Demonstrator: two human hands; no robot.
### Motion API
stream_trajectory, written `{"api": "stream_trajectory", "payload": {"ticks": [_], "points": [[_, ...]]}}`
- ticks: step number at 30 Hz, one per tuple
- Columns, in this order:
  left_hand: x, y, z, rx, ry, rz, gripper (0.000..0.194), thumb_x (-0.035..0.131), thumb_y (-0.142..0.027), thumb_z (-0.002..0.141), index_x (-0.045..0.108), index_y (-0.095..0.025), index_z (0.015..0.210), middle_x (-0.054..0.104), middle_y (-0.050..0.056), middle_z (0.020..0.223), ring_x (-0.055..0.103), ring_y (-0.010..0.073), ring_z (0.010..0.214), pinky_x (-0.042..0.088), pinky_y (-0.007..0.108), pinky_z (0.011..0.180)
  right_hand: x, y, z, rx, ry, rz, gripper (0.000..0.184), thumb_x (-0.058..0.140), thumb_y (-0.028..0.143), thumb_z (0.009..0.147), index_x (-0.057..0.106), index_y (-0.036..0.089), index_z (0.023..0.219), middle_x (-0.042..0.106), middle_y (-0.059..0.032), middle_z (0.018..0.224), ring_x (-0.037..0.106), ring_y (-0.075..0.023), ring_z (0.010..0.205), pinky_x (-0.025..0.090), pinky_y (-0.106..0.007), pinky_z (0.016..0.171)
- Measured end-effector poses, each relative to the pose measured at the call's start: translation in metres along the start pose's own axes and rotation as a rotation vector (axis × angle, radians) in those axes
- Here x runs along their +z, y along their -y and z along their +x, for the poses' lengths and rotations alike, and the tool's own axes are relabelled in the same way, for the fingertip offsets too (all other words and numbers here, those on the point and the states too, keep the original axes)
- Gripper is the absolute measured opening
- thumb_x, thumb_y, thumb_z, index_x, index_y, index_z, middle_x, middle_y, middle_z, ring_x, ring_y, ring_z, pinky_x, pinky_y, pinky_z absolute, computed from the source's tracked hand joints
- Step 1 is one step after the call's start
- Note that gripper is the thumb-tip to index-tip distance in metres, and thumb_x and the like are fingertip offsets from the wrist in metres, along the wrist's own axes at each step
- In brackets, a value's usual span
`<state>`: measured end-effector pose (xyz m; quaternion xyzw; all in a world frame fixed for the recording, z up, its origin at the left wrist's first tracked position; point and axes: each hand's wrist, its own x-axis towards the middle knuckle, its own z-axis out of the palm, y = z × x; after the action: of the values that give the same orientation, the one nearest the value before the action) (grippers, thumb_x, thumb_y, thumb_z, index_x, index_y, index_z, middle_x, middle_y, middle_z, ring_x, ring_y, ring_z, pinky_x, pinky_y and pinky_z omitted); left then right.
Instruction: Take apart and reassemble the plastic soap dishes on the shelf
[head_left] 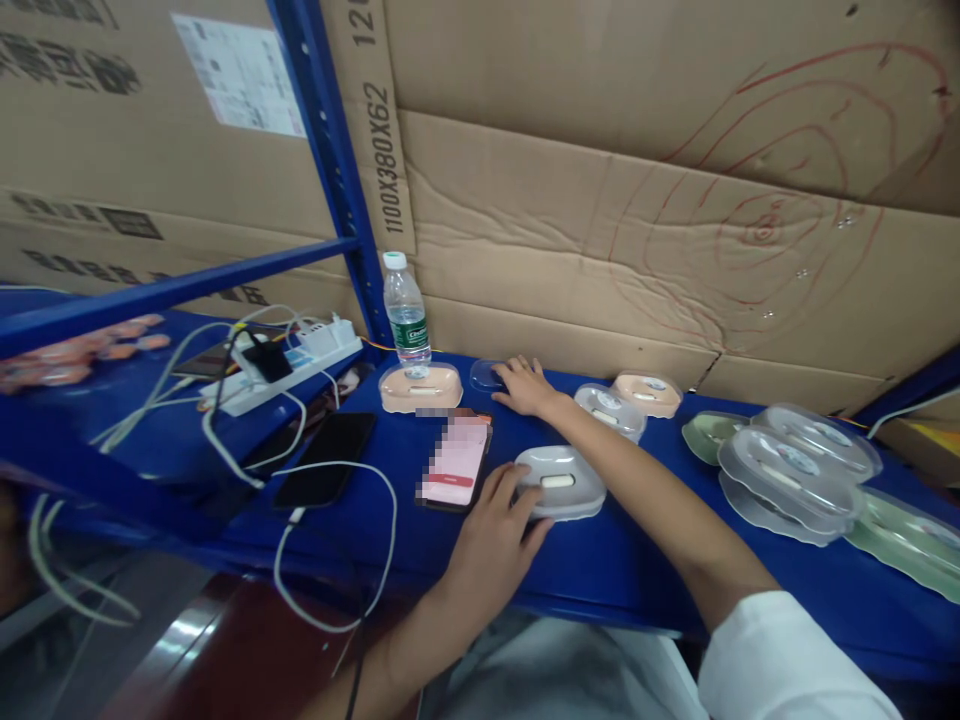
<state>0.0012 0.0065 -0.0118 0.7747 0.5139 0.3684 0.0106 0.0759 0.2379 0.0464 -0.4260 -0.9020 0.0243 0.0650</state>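
Observation:
My left hand [499,520] is at the left end of a grey oval plastic dish [585,498], fingers over its rim and thumb at its front edge. The dish has a wavy edge and a white oblong piece in its middle. Farther back, my right hand [529,388] reaches across with its fingers apart, over the right part of a clear oval plastic lid [486,376] lying on the blue surface. Its fingertips touch or nearly touch the lid. Beside my right forearm sits a grey dish with a clear lid [609,410].
A phone with a lit screen [454,460], a dark phone on a cable [326,460], a peach lidded dish [420,390] and a water bottle [407,315] stand left. A power strip [300,365] lies beyond. Stacked grey lidded dishes [795,475] stand right. Cardboard [525,220] backs the shelf.

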Motion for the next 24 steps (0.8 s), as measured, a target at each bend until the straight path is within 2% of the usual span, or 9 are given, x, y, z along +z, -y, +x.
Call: {"api": "stream_trajectory", "payload": {"ticks": [2, 4, 7, 10, 13, 15, 17, 21, 24], "points": [[0.0, 0.0, 0.0, -0.005, 0.002, -0.004, 0.028, 0.077, -0.017, 0.089, 0.068, -0.02, 0.115, 0.063, 0.013, 0.136, 0.058, 0.0344, 0.134, 0.057, 0.054, 0.109, 0.001, -0.001, 0.002, 0.027, 0.005, 0.025, 0.064, 0.073, 0.04, 0.097, 0.049, 0.018, 0.153, 0.052, -0.0229, 0.151, 0.052, -0.0406, 0.142, 0.036, -0.066, 0.118], [0.001, 0.001, 0.0, -0.009, -0.004, -0.012, 0.027, 0.077, -0.017, 0.089, 0.068, -0.02, 0.115, 0.064, 0.013, 0.136, 0.058, 0.0343, 0.134, 0.056, 0.054, 0.11, 0.0, -0.004, 0.001, 0.039, 0.012, 0.055, 0.069, 0.076, 0.043, 0.095, 0.048, 0.021, 0.154, 0.051, -0.0216, 0.151, 0.061, -0.0369, 0.133, 0.047, -0.058, 0.111], [0.002, 0.002, -0.001, -0.01, -0.014, -0.024, 0.026, 0.076, -0.017, 0.09, 0.067, -0.021, 0.114, 0.064, 0.012, 0.136, 0.059, 0.0335, 0.134, 0.057, 0.053, 0.109, -0.005, -0.007, -0.004, 0.027, 0.013, 0.093, 0.072, 0.081, 0.041, 0.09, 0.051, 0.023, 0.153, 0.051, -0.0189, 0.154, 0.062, -0.0332, 0.133, 0.05, -0.047, 0.11], [0.002, 0.004, -0.001, 0.006, -0.021, -0.035, 0.025, 0.075, -0.018, 0.091, 0.066, -0.022, 0.113, 0.064, 0.011, 0.136, 0.059, 0.0333, 0.133, 0.057, 0.053, 0.108, -0.018, -0.008, -0.02, 0.023, -0.001, 0.141, 0.06, 0.075, 0.046, 0.095, 0.058, 0.021, 0.147, 0.066, -0.0144, 0.143, 0.066, -0.03, 0.13, 0.051, -0.041, 0.11], [0.003, 0.005, -0.002, 0.017, -0.031, -0.056, 0.028, 0.073, -0.018, 0.092, 0.062, -0.024, 0.118, 0.062, 0.011, 0.135, 0.06, 0.0329, 0.132, 0.056, 0.053, 0.109, -0.039, -0.01, -0.059, 0.006, -0.074, 0.285, 0.043, 0.062, 0.051, 0.103, 0.07, 0.022, 0.134, 0.076, -0.0086, 0.13, 0.071, -0.0264, 0.123, 0.052, -0.038, 0.107], [0.003, 0.005, -0.002, -0.015, -0.046, -0.078, 0.039, 0.072, -0.017, 0.092, 0.056, -0.026, 0.127, 0.058, 0.011, 0.139, 0.061, 0.0327, 0.131, 0.058, 0.052, 0.107, -0.049, -0.013, -0.099, -0.024, -0.16, 0.367, 0.038, 0.059, 0.05, 0.104, 0.074, 0.024, 0.128, 0.077, -0.0062, 0.129, 0.072, -0.0258, 0.121, 0.054, -0.039, 0.107], [0.003, 0.005, -0.002, -0.071, -0.067, -0.121, 0.052, 0.073, -0.017, 0.091, 0.05, -0.027, 0.136, 0.051, 0.013, 0.144, 0.06, 0.033, 0.133, 0.059, 0.05, 0.105, -0.052, -0.017, -0.144, -0.058, -0.25, 0.375, 0.039, 0.058, 0.048, 0.105, 0.072, 0.025, 0.133, 0.075, -0.0068, 0.132, 0.071, -0.0266, 0.124, 0.053, -0.043, 0.11], [0.006, 0.007, -0.001, -0.125, -0.092, -0.229, 0.071, 0.076, -0.017, 0.089, 0.04, -0.03, 0.148, 0.042, 0.015, 0.151, 0.056, 0.0347, 0.139, 0.058, 0.051, 0.106, -0.029, -0.022, -0.216, -0.187, -0.36, 0.301, 0.044, 0.055, 0.044, 0.108, 0.062, 0.024, 0.146, 0.066, -0.0105, 0.146, 0.059, -0.0261, 0.14, 0.047, -0.048, 0.12], [0.007, 0.009, 0.0, -0.131, -0.06, -0.232, 0.082, 0.075, -0.019, 0.09, 0.03, -0.034, 0.158, 0.038, 0.015, 0.157, 0.052, 0.0353, 0.144, 0.057, 0.051, 0.108, -0.006, -0.024, -0.237, -0.288, -0.375, 0.217, 0.048, 0.057, 0.042, 0.107, 0.057, 0.024, 0.151, 0.062, -0.0124, 0.151, 0.054, -0.0266, 0.145, 0.045, -0.051, 0.122]]}}
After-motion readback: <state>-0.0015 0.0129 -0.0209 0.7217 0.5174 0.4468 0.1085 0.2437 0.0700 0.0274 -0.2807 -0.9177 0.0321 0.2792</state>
